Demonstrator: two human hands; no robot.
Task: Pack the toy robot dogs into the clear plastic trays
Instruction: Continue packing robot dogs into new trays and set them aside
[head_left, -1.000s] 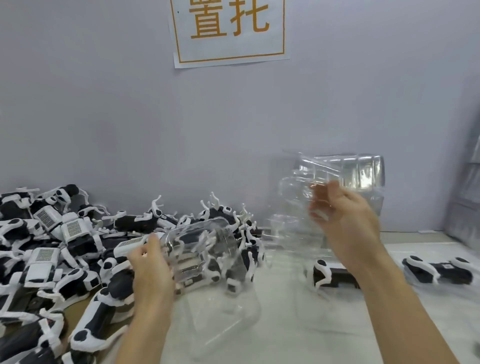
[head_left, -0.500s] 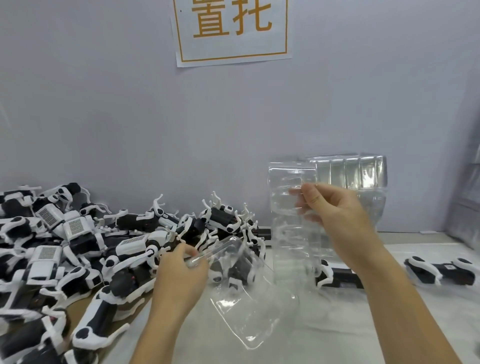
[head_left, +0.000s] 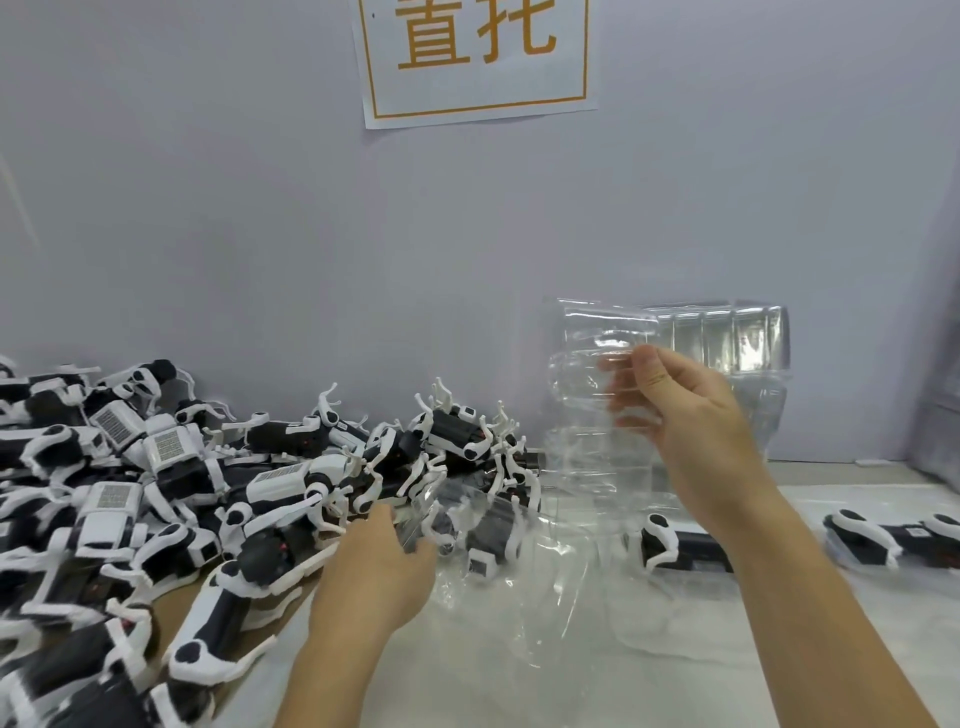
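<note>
The right hand (head_left: 691, 415) is holding a clear plastic tray (head_left: 597, 405) upright above the counter (head_left: 649, 675). Its grip is closed on the tray, with the thumb on the near face and the fingers curling behind the plastic. The tray's lower edge is reaching down toward the counter surface; whether it is touching cannot be determined.

The left hand (head_left: 379, 566) is pinching the upper edge of a second clear tray (head_left: 498, 561), which is lying tilted on the counter just in front of the toy pile. Its grip is closed on that edge.

A stack of further clear trays (head_left: 748, 343) is standing against the wall (head_left: 260, 234), behind the right hand.

A large pile of black-and-white toy robot dogs (head_left: 171, 483) is covering the left part of the counter, reaching up to the wall. One toy dog (head_left: 670, 540) is lying on the counter beneath the right forearm, partly hidden by it. Another toy dog (head_left: 883, 540) is lying near the right edge, well apart from the pile.

A paper sign (head_left: 475, 57) with orange characters is hanging on the wall above.
</note>
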